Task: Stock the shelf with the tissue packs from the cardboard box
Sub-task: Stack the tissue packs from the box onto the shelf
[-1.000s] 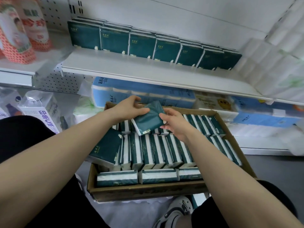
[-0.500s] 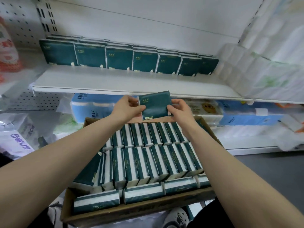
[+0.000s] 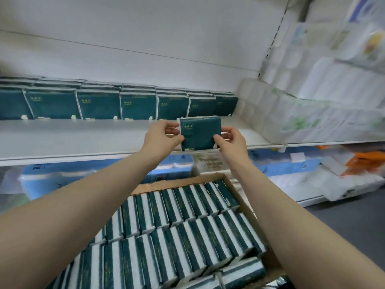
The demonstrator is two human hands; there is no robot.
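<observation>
The step in hand is placing: one pack is up out of the box and held in front of the shelf, not yet set down. The left hand pinches its left edge, thumb on the front face and fingers behind, and the right hand pinches the lower right edge the same way, so the pack sits upright between them with its dark green face toward the camera. It hangs over the near part of the shelf, toward the right end, in front of the row of matching packs standing against the far wall. The next move likely calls for carrying it farther in and standing it just in front of that row, square to its neighbours, then letting go with both hands. The box, near and below the arms, holds many more packs on edge, so most of the stocking looks to be left.
</observation>
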